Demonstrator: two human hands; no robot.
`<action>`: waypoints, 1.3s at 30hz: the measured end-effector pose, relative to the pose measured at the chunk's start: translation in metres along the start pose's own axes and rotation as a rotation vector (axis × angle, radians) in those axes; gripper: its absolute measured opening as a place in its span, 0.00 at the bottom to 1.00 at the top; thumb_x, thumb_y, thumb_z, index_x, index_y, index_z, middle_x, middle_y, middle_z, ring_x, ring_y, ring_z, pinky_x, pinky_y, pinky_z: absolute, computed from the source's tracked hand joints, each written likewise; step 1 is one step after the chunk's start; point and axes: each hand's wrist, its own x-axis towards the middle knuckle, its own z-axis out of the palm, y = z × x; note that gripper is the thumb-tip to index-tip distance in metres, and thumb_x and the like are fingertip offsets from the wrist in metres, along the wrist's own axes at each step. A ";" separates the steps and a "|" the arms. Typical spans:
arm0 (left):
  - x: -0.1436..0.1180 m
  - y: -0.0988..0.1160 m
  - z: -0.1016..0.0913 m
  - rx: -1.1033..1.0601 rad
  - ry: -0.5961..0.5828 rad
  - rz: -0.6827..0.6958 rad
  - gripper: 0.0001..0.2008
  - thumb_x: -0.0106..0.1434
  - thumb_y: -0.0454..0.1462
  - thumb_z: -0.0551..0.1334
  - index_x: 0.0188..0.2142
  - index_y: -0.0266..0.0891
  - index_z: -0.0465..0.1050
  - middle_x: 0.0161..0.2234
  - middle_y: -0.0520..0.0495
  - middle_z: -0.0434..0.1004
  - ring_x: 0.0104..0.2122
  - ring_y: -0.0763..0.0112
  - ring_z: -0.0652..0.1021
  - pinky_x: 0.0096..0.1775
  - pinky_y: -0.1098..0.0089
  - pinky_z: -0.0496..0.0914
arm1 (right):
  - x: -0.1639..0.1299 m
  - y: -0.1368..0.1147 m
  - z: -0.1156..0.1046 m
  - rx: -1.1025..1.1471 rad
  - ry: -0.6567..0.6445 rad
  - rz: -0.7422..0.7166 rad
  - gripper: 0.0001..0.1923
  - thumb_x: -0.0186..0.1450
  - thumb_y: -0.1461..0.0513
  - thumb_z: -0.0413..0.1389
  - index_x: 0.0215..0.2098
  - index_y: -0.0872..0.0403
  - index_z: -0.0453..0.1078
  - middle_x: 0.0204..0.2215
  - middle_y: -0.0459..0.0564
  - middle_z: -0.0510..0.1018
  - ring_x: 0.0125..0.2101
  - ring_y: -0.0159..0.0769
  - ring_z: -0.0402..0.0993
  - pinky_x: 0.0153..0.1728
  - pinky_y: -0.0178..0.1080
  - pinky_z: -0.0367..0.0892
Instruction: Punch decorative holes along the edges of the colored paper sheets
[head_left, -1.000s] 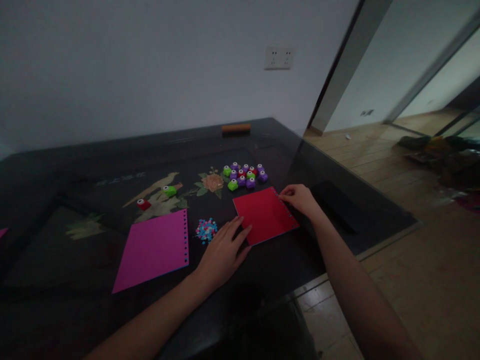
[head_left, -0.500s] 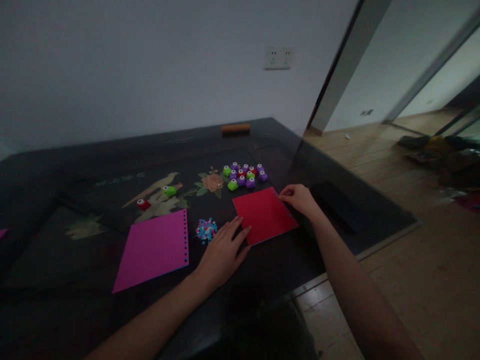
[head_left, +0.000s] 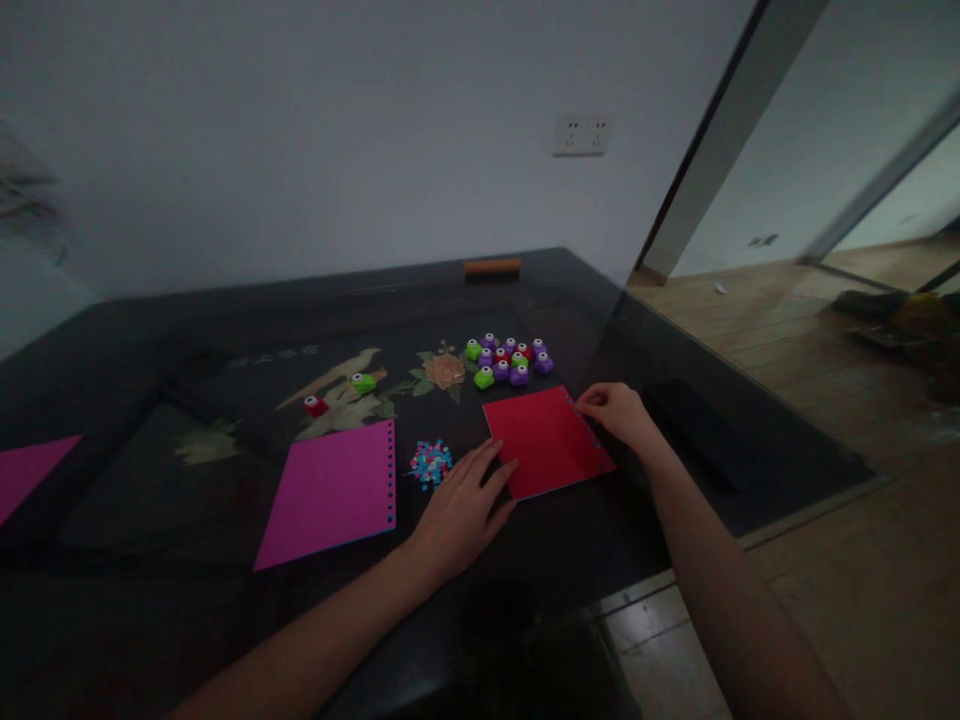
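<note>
Both hands hold the red sheet (head_left: 547, 441) flat on the counter (head_left: 150, 340) near the punches (head_left: 510, 360): left hand (head_left: 461, 505) spread on its near-left corner, right hand (head_left: 619, 412) pinching its punched right edge, apparently squaring it, which needs light, even pressure.

1. We see the red sheet (head_left: 547, 441) with a dotted edge.
2. Magenta sheet (head_left: 334, 493), blue-dotted edge.
3. Confetti pile (head_left: 430, 463): blue, pink, white.
4. Punches (head_left: 508, 360): purple, green, red.
5. Black table (head_left: 150, 330), bird-and-flower inlay.
</note>
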 end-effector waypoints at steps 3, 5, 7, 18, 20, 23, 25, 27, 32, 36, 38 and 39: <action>0.000 0.001 -0.001 -0.003 0.011 -0.003 0.22 0.63 0.38 0.57 0.57 0.42 0.60 0.60 0.40 0.59 0.60 0.57 0.60 0.57 0.55 0.62 | 0.000 0.000 0.000 0.032 0.006 0.006 0.05 0.53 0.61 0.59 0.26 0.56 0.75 0.22 0.49 0.76 0.24 0.33 0.72 0.25 0.34 0.62; 0.000 0.002 -0.004 -0.004 0.021 0.002 0.22 0.63 0.39 0.57 0.57 0.42 0.59 0.60 0.40 0.59 0.60 0.57 0.61 0.56 0.55 0.62 | 0.000 0.000 0.000 0.066 0.004 0.025 0.06 0.53 0.61 0.59 0.26 0.56 0.74 0.21 0.48 0.76 0.21 0.32 0.71 0.24 0.34 0.62; 0.001 0.003 -0.011 -0.008 0.039 0.012 0.21 0.63 0.38 0.57 0.56 0.42 0.60 0.59 0.41 0.60 0.59 0.59 0.62 0.56 0.55 0.63 | 0.000 0.000 -0.001 0.099 0.001 0.044 0.06 0.53 0.60 0.59 0.25 0.56 0.74 0.20 0.48 0.76 0.19 0.32 0.70 0.22 0.33 0.61; -0.062 -0.120 -0.085 0.035 0.310 -0.209 0.16 0.66 0.33 0.48 0.49 0.42 0.67 0.48 0.45 0.72 0.49 0.65 0.71 0.51 0.57 0.67 | 0.003 -0.006 -0.007 0.174 0.169 -0.048 0.18 0.54 0.49 0.54 0.26 0.56 0.72 0.16 0.49 0.73 0.18 0.36 0.70 0.21 0.36 0.60; -0.082 -0.154 -0.092 0.071 0.389 -0.310 0.14 0.64 0.33 0.50 0.45 0.40 0.70 0.45 0.44 0.73 0.47 0.63 0.73 0.50 0.55 0.67 | -0.001 -0.021 -0.006 0.179 0.179 -0.128 0.18 0.54 0.49 0.54 0.26 0.55 0.72 0.18 0.50 0.75 0.20 0.37 0.71 0.22 0.36 0.61; -0.099 -0.184 -0.098 0.052 0.424 -0.364 0.13 0.64 0.35 0.50 0.41 0.39 0.71 0.42 0.43 0.74 0.44 0.63 0.74 0.48 0.57 0.68 | -0.007 -0.053 -0.005 0.187 0.116 -0.246 0.16 0.55 0.50 0.54 0.25 0.55 0.72 0.22 0.50 0.76 0.23 0.37 0.72 0.25 0.36 0.61; -0.102 -0.190 -0.099 0.032 0.419 -0.373 0.13 0.64 0.35 0.50 0.41 0.39 0.71 0.41 0.44 0.74 0.44 0.63 0.74 0.48 0.59 0.68 | -0.010 -0.079 -0.003 0.172 0.065 -0.321 0.14 0.55 0.52 0.54 0.25 0.54 0.71 0.21 0.49 0.76 0.23 0.36 0.71 0.25 0.35 0.61; -0.100 -0.188 -0.099 0.008 0.403 -0.386 0.12 0.63 0.36 0.51 0.40 0.40 0.72 0.41 0.44 0.74 0.44 0.64 0.74 0.48 0.59 0.68 | -0.011 -0.106 0.002 0.147 0.017 -0.402 0.12 0.56 0.53 0.54 0.25 0.54 0.71 0.21 0.49 0.76 0.23 0.36 0.71 0.25 0.35 0.61; -0.097 -0.180 -0.097 -0.021 0.316 -0.420 0.12 0.63 0.36 0.51 0.42 0.38 0.71 0.43 0.43 0.73 0.45 0.64 0.73 0.50 0.58 0.66 | -0.023 -0.173 0.035 0.141 -0.163 -0.606 0.08 0.60 0.59 0.54 0.29 0.54 0.72 0.26 0.49 0.77 0.28 0.36 0.72 0.30 0.36 0.64; -0.097 -0.180 -0.098 -0.039 0.268 -0.440 0.13 0.62 0.36 0.51 0.42 0.38 0.71 0.44 0.43 0.73 0.47 0.62 0.72 0.50 0.56 0.65 | -0.035 -0.211 0.074 -0.042 -0.301 -0.702 0.07 0.59 0.63 0.57 0.36 0.54 0.73 0.31 0.50 0.77 0.33 0.37 0.73 0.34 0.38 0.65; -0.096 -0.178 -0.100 -0.037 0.260 -0.456 0.13 0.63 0.36 0.51 0.43 0.38 0.71 0.45 0.42 0.73 0.47 0.62 0.71 0.51 0.56 0.64 | -0.036 -0.222 0.092 -0.127 -0.327 -0.771 0.11 0.58 0.63 0.59 0.40 0.55 0.73 0.37 0.53 0.77 0.37 0.40 0.72 0.37 0.40 0.65; -0.096 -0.178 -0.102 -0.036 0.252 -0.459 0.14 0.64 0.37 0.51 0.43 0.38 0.71 0.45 0.42 0.73 0.48 0.62 0.71 0.51 0.56 0.64 | -0.035 -0.225 0.100 -0.158 -0.327 -0.799 0.13 0.59 0.62 0.59 0.42 0.55 0.72 0.40 0.54 0.76 0.40 0.42 0.72 0.39 0.41 0.66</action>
